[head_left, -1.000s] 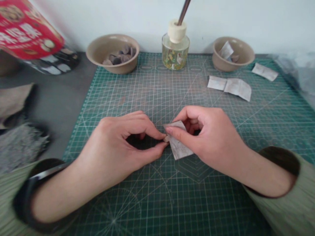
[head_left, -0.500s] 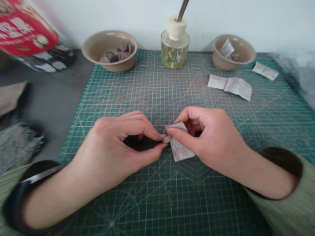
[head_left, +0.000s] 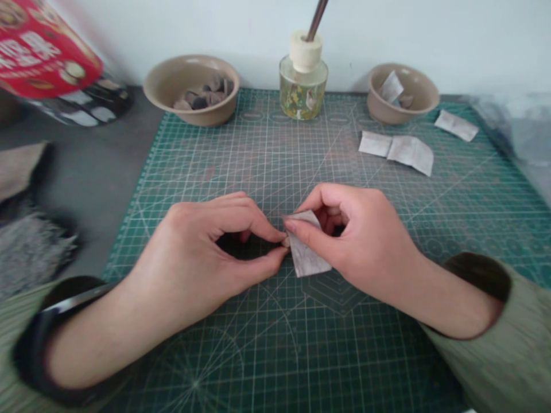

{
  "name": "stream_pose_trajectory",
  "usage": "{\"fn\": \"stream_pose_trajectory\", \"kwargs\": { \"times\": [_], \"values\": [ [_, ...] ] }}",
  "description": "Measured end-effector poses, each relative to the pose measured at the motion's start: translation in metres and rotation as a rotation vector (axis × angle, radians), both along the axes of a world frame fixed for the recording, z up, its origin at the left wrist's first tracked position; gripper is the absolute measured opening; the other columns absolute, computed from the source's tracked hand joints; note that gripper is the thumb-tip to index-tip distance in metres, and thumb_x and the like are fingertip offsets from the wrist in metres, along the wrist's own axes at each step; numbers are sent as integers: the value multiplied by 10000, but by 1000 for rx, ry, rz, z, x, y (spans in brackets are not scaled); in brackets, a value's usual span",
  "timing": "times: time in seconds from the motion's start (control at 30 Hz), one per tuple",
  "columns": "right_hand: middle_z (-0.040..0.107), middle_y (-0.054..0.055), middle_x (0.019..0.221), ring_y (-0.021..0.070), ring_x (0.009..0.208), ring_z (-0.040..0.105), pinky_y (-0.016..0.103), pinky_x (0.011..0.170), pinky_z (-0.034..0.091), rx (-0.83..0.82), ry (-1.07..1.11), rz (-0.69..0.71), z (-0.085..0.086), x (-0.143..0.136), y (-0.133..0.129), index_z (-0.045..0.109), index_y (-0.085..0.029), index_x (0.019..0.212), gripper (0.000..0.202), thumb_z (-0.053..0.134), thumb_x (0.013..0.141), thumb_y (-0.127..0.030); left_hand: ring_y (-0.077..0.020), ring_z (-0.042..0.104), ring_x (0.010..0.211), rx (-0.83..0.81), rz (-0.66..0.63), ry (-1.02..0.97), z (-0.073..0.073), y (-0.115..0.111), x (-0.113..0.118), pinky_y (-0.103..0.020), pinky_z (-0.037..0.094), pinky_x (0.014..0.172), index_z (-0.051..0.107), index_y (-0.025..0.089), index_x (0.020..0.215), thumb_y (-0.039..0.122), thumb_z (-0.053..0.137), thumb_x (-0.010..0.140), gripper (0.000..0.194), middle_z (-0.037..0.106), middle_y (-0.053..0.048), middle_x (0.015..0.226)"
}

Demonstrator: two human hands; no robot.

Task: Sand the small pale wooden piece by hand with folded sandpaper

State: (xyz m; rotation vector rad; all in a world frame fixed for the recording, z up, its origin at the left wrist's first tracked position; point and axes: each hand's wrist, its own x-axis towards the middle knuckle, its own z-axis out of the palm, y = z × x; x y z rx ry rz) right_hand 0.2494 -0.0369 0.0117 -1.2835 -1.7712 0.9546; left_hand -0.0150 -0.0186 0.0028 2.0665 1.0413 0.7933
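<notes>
Fingers [head_left: 262,225] of my left hand [head_left: 193,246] are pinched against the thumb on a small pale piece [head_left: 286,242], and just beside it my right hand [head_left: 365,232] grips a grey sheet [head_left: 309,257] between thumb and forefinger. Plenty escapes me: the red package [head_left: 47,54] runs off the top left corner, a fuzzy grey piece [head_left: 34,249] and a flat brown piece [head_left: 19,166] are cut by the left edge, the rest of my right-hand fingers curl out of sight, and the small pale piece is so covered I can't tell its shape, or whether the sheet touches it. White wall [head_left: 241,28] behind, dark tabletop [head_left: 112,155] at left, green gridded mat [head_left: 258,158] under my hands. Along its far side: a wide tan bowl [head_left: 193,117] with lumps [head_left: 202,100], a smaller tan bowl [head_left: 391,115] holding a pale scrap [head_left: 391,87], a capped glass bottle [head_left: 303,97] between them. Nearer on the right, a creased strip [head_left: 408,153]; beyond it, a shorter strip [head_left: 456,125].
</notes>
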Motion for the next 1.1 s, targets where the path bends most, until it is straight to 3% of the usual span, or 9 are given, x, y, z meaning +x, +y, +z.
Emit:
{"fn": "stream_pose_trajectory", "kwargs": {
  "times": [0.17, 1.1],
  "values": [
    [862, -31, 804, 169, 700, 761, 354, 716, 544, -12, -6, -8, -1, 1, -3, 857, -226, 931, 212, 981, 1103, -224, -181, 820, 836, -13, 4, -12, -1, 0, 0, -347, 594, 752, 978, 330, 1006, 266, 975, 1056, 81, 921, 39, 973],
    [907, -4, 861, 196, 746, 784, 367, 739, 563, -37, -18, -35, 1, -1, -9, 853, -250, 936, 205, 972, 1096, -299, -186, 817, 828, -12, -24, -36, -8, 4, 1, -350, 604, 764, 965, 337, 979, 259, 965, 1032, 94, 915, 39, 949]
  ]
}}
